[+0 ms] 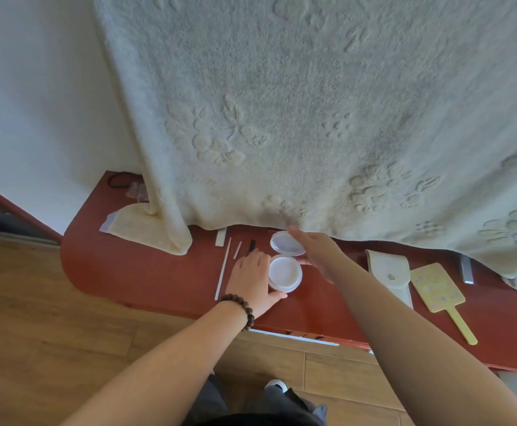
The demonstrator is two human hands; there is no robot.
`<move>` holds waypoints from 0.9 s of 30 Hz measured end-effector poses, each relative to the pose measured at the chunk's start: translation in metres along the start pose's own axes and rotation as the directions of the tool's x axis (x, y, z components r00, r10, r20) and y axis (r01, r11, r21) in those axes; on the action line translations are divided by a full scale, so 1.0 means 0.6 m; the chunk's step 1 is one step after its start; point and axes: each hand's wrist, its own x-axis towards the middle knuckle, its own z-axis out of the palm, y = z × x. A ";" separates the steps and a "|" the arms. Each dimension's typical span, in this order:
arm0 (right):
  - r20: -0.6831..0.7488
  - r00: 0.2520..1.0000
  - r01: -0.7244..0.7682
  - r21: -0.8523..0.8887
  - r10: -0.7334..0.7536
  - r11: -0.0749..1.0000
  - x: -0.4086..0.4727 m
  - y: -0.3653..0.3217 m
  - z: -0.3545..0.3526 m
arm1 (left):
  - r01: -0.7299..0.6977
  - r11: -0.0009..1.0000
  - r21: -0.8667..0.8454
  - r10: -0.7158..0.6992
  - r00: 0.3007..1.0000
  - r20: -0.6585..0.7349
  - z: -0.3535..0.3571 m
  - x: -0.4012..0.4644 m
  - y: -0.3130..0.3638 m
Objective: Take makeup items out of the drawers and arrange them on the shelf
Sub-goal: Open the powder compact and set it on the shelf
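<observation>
I see placing step: left hand grasping round white open compact on red shelf, centre; right hand released, fingers straight beside lid. Next, I'd guess: close lid, align.

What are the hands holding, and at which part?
The left hand grips the open white compact at its base's left rim. The right hand reaches its hinge side; grip unclear.

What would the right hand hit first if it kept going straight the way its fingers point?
Most likely the hanging blanket: the right hand points up and away over the open compact, its fingertips already at the blanket's lower edge. Depth is unclear, so contact may already exist.
</observation>
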 end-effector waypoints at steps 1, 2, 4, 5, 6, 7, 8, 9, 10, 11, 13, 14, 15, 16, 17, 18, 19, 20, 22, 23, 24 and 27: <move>-0.005 1.000 -0.003 -0.013 0.003 1.000 0.007 0.004 0.001 | 0.010 0.999 0.031 -0.011 1.000 0.018 0.006 0.004 0.000; -0.010 1.000 -0.006 -0.028 0.006 1.000 0.012 0.008 0.001 | 0.017 0.998 0.057 -0.019 0.999 0.030 0.011 0.008 0.000; -0.027 1.000 -0.009 -0.087 0.006 0.996 0.021 0.015 0.000 | 0.030 0.996 0.085 -0.033 0.999 0.038 0.019 0.014 -0.001; -0.034 0.999 -0.013 -0.120 0.009 0.993 0.024 0.020 0.000 | 0.040 0.995 0.087 -0.044 0.998 0.045 0.022 0.015 -0.002; -0.036 0.999 -0.017 -0.142 0.012 0.990 0.026 0.023 0.000 | 0.047 0.995 0.085 -0.052 0.997 0.056 0.025 0.015 -0.004; -0.035 0.999 -0.017 -0.152 0.012 0.988 0.025 0.025 -0.001 | 0.053 0.995 0.080 -0.058 0.996 0.064 0.028 0.015 -0.006; -0.032 0.999 -0.014 -0.160 0.009 0.987 0.025 0.027 -0.001 | 0.059 0.996 0.074 -0.063 0.996 0.064 0.030 0.015 -0.008; -0.033 0.999 -0.007 -0.167 0.001 0.986 0.026 0.029 -0.001 | 0.063 0.996 0.069 -0.067 0.996 0.056 0.032 0.014 -0.009; -0.035 0.999 0.005 -0.176 -0.011 0.984 0.027 0.030 -0.001 | 0.064 0.996 0.066 -0.067 0.997 0.043 0.033 0.013 -0.010; -0.039 0.999 0.016 -0.185 -0.024 0.983 0.027 0.031 0.000 | 0.065 0.996 0.067 -0.067 0.997 0.030 0.035 0.014 -0.010; -0.043 0.998 0.038 -0.204 -0.048 0.978 0.025 0.029 0.003 | 0.070 0.995 0.072 -0.072 0.997 0.020 0.036 0.014 -0.009; -0.044 0.997 0.047 -0.212 -0.057 0.976 0.023 0.027 0.004 | 0.074 0.994 0.075 -0.076 0.997 0.020 0.036 0.014 -0.008; -0.044 0.997 0.056 -0.212 -0.067 0.976 0.021 0.026 0.004 | 0.078 0.994 0.079 -0.079 0.997 0.021 0.036 0.014 -0.007; -0.049 0.996 0.065 -0.208 -0.077 0.976 0.020 0.025 0.004 | 0.080 0.993 0.082 -0.082 0.996 0.024 0.035 0.013 -0.007; -0.061 0.995 0.069 -0.205 -0.083 0.976 0.017 0.025 0.002 | 0.080 0.993 0.081 -0.082 0.996 0.029 0.033 0.011 -0.006; -0.079 0.993 0.069 -0.202 -0.086 0.977 0.011 0.025 0.000 | 0.080 0.994 0.076 -0.083 0.996 0.035 0.031 0.008 -0.005; -0.100 0.991 0.066 -0.191 -0.086 0.979 0.006 0.026 -0.003 | 0.081 0.994 0.067 -0.084 0.996 0.042 0.027 0.004 -0.003; -0.123 0.989 0.062 -0.172 -0.084 0.983 -0.002 0.028 -0.008 | 0.086 0.995 0.052 -0.088 0.995 0.047 0.024 -0.001 -0.002; -0.186 0.980 0.046 -0.133 -0.070 0.990 -0.021 0.037 -0.020 | 0.092 0.996 -0.011 -0.092 0.996 0.011 0.015 -0.015 0.001; -0.221 0.973 0.038 -0.124 -0.065 0.992 -0.033 0.043 -0.028 | 0.083 0.995 -0.061 -0.085 0.996 -0.028 0.009 -0.022 0.004; -0.254 0.965 0.031 -0.124 -0.061 0.992 -0.045 0.049 -0.035 | 0.065 0.991 -0.117 -0.073 0.995 -0.065 0.003 -0.029 0.008; -0.347 0.937 -0.008 -0.147 -0.044 0.989 -0.085 0.078 -0.056 | -0.007 0.965 -0.264 -0.015 0.997 -0.079 -0.009 -0.045 0.033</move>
